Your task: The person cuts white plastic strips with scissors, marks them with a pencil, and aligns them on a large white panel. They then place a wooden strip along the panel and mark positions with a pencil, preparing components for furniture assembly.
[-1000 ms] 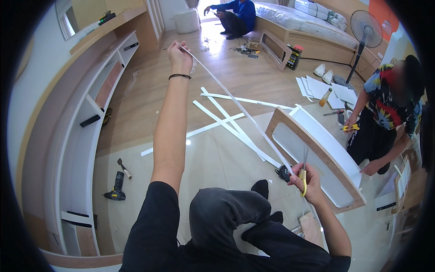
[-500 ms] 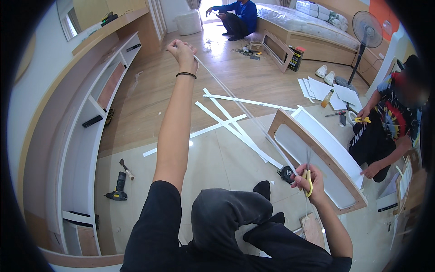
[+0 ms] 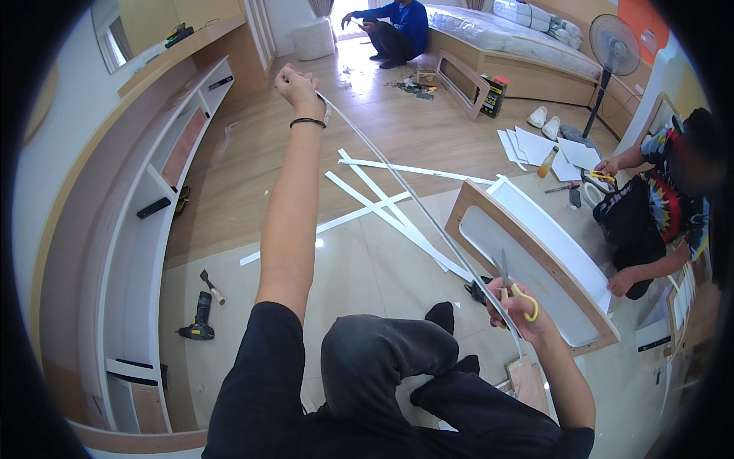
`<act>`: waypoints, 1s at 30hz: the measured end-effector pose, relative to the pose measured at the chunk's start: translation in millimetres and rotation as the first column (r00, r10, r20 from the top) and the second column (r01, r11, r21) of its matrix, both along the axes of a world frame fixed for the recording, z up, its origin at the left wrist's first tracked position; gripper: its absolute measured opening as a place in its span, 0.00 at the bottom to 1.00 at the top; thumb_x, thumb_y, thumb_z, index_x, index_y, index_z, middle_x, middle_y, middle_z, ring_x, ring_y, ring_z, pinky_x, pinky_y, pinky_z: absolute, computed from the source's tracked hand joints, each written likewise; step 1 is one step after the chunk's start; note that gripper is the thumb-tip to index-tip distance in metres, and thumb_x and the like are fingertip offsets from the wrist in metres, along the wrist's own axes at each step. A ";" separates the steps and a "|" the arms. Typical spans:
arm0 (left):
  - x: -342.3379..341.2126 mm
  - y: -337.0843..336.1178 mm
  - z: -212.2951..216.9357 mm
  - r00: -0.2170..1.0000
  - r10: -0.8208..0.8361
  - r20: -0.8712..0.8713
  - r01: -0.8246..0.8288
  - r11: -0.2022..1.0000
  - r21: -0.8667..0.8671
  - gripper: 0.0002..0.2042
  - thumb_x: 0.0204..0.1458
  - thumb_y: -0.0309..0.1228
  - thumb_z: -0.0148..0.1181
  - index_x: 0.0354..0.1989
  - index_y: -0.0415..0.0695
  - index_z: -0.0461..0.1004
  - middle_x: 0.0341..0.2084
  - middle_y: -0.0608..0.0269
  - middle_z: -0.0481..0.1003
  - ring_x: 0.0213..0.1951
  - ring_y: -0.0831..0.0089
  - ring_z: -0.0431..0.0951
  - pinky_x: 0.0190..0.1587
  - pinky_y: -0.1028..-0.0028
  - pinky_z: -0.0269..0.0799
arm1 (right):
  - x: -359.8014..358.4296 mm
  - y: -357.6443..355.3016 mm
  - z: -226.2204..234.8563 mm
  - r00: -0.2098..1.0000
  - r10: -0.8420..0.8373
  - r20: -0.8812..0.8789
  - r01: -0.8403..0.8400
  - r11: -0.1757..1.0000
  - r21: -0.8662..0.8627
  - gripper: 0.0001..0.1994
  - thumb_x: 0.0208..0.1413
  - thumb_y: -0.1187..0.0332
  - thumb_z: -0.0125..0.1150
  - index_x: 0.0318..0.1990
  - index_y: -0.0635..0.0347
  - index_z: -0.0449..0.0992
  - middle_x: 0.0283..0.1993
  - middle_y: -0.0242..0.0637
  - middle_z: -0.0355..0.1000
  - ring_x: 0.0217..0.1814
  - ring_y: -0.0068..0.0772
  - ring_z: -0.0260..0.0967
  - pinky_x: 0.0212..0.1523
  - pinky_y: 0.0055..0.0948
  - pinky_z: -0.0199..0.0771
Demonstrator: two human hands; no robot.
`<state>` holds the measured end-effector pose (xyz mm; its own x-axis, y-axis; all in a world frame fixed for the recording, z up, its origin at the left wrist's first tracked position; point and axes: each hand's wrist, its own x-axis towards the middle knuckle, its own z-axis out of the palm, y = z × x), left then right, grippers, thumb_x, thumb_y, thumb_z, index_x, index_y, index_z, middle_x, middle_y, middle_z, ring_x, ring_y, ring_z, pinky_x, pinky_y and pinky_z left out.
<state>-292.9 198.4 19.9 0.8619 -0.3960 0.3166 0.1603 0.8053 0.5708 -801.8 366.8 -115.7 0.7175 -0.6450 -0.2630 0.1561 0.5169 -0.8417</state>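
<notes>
My left hand [image 3: 297, 86] is stretched far forward, its fingers closed around the upper end of a thin pale edging strip [image 3: 388, 162]. Running diagonally toward my right side, the strip passes my right hand [image 3: 521, 312] and hangs below it. Scissors [image 3: 526, 296] with yellow handles are in my right hand, blades pointing away from me. That hand also touches the strip; how its fingers pinch it is partly hidden. Just beyond it stands a wooden-framed panel [image 3: 547, 269] with a rounded pale inset. A black tape measure [image 3: 479, 291] lies partly behind my right hand.
White flat strips [image 3: 375, 205] lie crossed on the floor. A cordless drill [image 3: 200, 317] and a scraper [image 3: 212, 287] are at left, near a low cabinet [image 3: 138, 252]. A co-worker [image 3: 650, 199] sits at right holding a yellow tool; another person [image 3: 396, 32] squats far off.
The scissors have tilted in my right hand, blades swinging left. My left hand has shifted slightly left, and the strip has turned and bows more. The co-worker's hand with the yellow tool has moved up.
</notes>
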 end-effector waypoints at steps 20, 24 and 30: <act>72.4 -5.3 -11.8 0.988 0.145 -0.053 -0.132 0.970 0.204 0.15 0.67 0.34 0.34 0.56 0.41 0.61 0.32 0.61 0.66 0.25 0.76 0.66 0.22 0.73 0.65 | 1.0 19.9 -22.3 0.987 0.159 -0.017 -0.156 0.982 0.109 0.19 0.48 0.64 0.73 0.44 0.61 0.72 0.28 0.35 0.69 0.22 0.23 0.66 0.21 0.21 0.65; 84.7 0.2 -15.1 0.988 0.135 -0.079 -0.116 0.972 0.202 0.14 0.66 0.34 0.35 0.51 0.41 0.63 0.27 0.62 0.66 0.21 0.76 0.64 0.18 0.75 0.60 | -0.6 19.9 -25.0 0.982 0.180 -0.053 -0.179 0.983 0.037 0.20 0.49 0.65 0.72 0.48 0.64 0.73 0.29 0.37 0.71 0.23 0.25 0.67 0.22 0.23 0.67; 101.2 11.2 -22.5 0.984 0.131 -0.116 -0.107 0.974 0.198 0.11 0.62 0.30 0.41 0.48 0.39 0.65 0.24 0.64 0.65 0.19 0.79 0.62 0.16 0.78 0.55 | 5.0 24.0 -32.8 0.991 0.126 -0.043 -0.118 0.979 0.165 0.17 0.49 0.68 0.72 0.44 0.61 0.74 0.30 0.37 0.71 0.27 0.26 0.68 0.25 0.24 0.67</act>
